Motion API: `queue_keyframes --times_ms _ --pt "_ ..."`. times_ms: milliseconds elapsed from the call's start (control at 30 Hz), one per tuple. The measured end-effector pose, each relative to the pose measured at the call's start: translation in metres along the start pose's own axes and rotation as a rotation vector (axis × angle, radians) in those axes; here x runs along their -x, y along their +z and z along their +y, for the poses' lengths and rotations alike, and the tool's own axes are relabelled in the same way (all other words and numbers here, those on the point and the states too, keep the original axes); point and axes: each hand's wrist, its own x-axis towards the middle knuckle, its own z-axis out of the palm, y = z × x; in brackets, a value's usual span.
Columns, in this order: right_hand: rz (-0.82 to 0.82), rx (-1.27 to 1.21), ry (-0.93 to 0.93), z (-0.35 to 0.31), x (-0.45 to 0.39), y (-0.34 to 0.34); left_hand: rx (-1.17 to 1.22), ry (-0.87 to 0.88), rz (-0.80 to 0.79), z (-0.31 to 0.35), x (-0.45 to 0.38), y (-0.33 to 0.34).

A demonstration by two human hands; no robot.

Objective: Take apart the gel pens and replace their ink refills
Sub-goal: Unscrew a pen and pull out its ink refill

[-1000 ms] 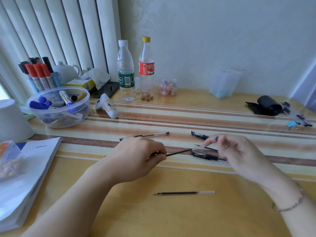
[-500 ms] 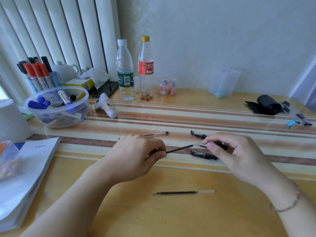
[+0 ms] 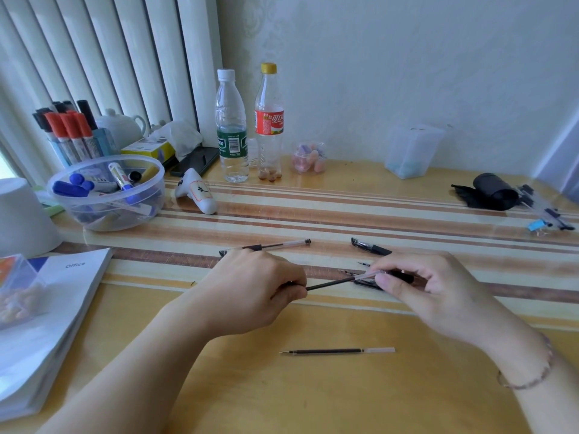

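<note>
Ink refill [image 3: 332, 283] held in the air between both hands, just above the striped desk [image 3: 407, 214]. Left hand [image 3: 250, 292]: fingers curled, dark tip end of the refill pinched at the fingertips. Right hand [image 3: 432, 289]: thumb and forefinger closed on the clear tail end, remaining fingers loosely bent; a dark pen part apparently also under these fingers, though not clear enough to name. Spare refill [image 3: 336, 351] lying flat on the near desk, well apart from both hands. Assembled gel pen [image 3: 266, 246] just beyond the left hand; black cap [image 3: 369, 246] and small loose pen parts [image 3: 363, 264] just beyond and under the right hand. Likely risks: bending or kinking of the thin refill tube if pulled off-axis by the two pinches; ink smearing on the left fingertips from contact at the tip; loose small parts nudged by the right hand and rolling away; confusion between the held refill and the spare one, both alike in appearance.
</note>
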Motion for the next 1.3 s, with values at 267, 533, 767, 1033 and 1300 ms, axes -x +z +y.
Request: queue_keyframes --times_ms 267,533,767,1033,1300 --pt "-0.088 0.348 -0.091 -0.018 0.006 0.021 -0.181 0.059 0.173 0.027 -0.002 0.001" --pt "0.205 -0.578 0.121 -0.014 -0.004 0.023 0.208 -0.040 0.647 0.026 -0.006 -0.012" --pt "0.249 -0.907 0.058 -0.021 -0.003 0.016 0.360 -0.201 0.476 0.023 -0.008 -0.001" --pt "-0.007 -0.213 -0.021 -0.024 0.005 0.031 0.473 -0.223 0.432 0.030 -0.009 0.001" --pt "-0.013 -0.121 -0.061 -0.025 0.005 0.032 0.397 -0.222 0.360 0.034 -0.007 -0.001"
